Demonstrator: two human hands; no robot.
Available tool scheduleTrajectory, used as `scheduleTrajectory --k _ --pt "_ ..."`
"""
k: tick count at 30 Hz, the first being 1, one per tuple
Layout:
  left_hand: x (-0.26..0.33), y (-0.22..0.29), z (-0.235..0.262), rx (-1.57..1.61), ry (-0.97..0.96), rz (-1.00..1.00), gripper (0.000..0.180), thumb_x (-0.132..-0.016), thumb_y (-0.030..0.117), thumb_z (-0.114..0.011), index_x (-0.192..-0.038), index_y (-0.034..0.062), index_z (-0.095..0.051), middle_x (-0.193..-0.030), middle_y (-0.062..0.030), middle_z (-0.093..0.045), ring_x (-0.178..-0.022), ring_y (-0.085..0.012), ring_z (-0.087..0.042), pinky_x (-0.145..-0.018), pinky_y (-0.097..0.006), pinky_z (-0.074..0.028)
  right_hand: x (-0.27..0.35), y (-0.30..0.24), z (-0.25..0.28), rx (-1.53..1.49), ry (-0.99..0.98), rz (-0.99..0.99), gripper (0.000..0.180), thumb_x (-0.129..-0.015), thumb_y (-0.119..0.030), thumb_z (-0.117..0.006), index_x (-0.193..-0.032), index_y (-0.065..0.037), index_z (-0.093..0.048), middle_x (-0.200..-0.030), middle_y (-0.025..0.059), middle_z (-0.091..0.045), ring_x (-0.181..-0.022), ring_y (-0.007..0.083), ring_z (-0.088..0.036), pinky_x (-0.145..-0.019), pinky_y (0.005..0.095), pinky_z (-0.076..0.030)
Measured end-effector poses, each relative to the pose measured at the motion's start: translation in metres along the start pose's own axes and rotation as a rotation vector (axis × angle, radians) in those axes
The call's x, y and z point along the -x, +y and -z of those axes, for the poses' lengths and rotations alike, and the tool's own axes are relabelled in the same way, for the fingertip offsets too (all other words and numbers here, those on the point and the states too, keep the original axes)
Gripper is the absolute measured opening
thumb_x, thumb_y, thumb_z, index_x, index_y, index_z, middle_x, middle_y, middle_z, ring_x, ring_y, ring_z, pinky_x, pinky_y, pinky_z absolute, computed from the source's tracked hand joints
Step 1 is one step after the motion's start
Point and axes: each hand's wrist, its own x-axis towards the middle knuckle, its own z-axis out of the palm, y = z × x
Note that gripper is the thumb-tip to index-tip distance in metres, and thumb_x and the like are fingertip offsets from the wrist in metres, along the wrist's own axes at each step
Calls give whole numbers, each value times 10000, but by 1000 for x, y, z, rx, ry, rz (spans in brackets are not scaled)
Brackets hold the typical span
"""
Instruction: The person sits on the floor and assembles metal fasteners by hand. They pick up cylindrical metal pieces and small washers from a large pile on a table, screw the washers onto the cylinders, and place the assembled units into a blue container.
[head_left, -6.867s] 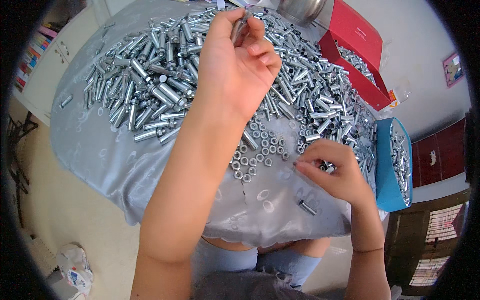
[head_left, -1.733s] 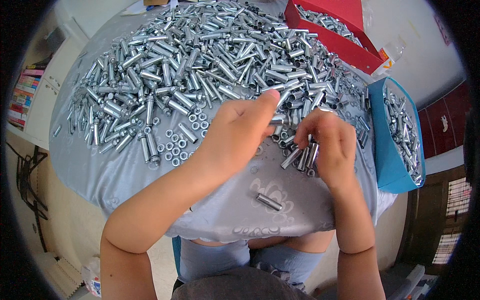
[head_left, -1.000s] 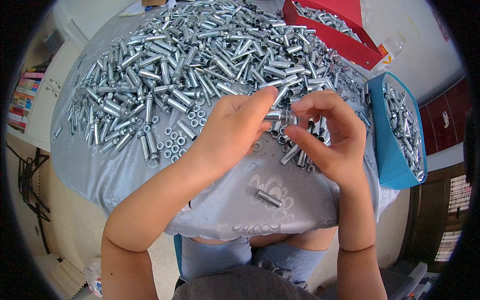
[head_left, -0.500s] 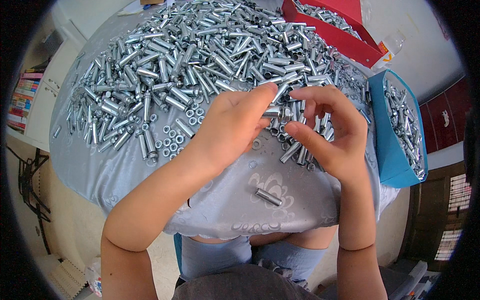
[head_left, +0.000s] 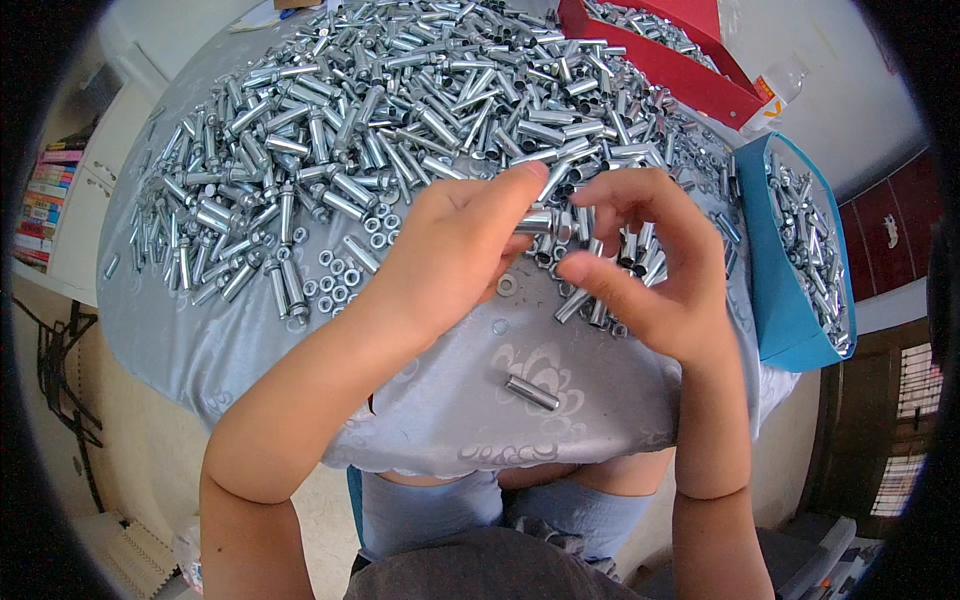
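Holding a sleeve anchor bolt (head_left: 538,222) in left hand (head_left: 455,245), over tablecloth (head_left: 620,405), with right hand (head_left: 670,265) spread wide by its hex nut (head_left: 564,226). Probably stiff, light, rather slippery; better to grip across the hex nut.

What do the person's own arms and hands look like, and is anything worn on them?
The left hand and right hand are bare: no glove, ring or bracelet shows. The left arm and right arm are uncovered past the elbow, with no sleeve in view.
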Motion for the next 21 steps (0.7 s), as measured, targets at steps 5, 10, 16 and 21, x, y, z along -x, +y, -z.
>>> scheduleTrajectory --k 5,10,16,21 --pt "-4 -10 6 -154 -64 -92 517 -831 437 -499 -482 57 -478 -469 28 -402 -440 -47 -358 -407 -224 -252 2 2 -3 43 -31 -67 88 -772 -104 -620 -750 -24 -591 -577 31 -478 -555 86 -444 -492 259 -365" --pt "-1 -3 6 -277 -114 -90 513 -834 408 -512 -487 31 -510 -456 16 -417 -468 -56 -397 -423 -242 -290 5 9 3 -157 45 -257 266 -849 -189 -544 -658 -9 -583 -554 28 -496 -530 70 -434 -480 243 -346" --pt "3 -4 6 -425 -261 -127 285 -817 339 -591 -755 62 -616 -529 21 -483 -474 -52 -426 -415 -217 -303 2 1 2 -214 233 -292 285 -855 -225 -552 -670 -10 -586 -616 2 -544 -534 34 -431 -491 185 -336" --pt "-22 25 37 875 -94 -222 564 -819 535 -486 -995 -1 -492 -738 19 -481 -483 -68 -332 -434 -209 -280 -1 0 4 -318 287 -324 276 -861 -211 -549 -686 -2 -590 -629 7 -552 -531 34 -437 -486 179 -335"
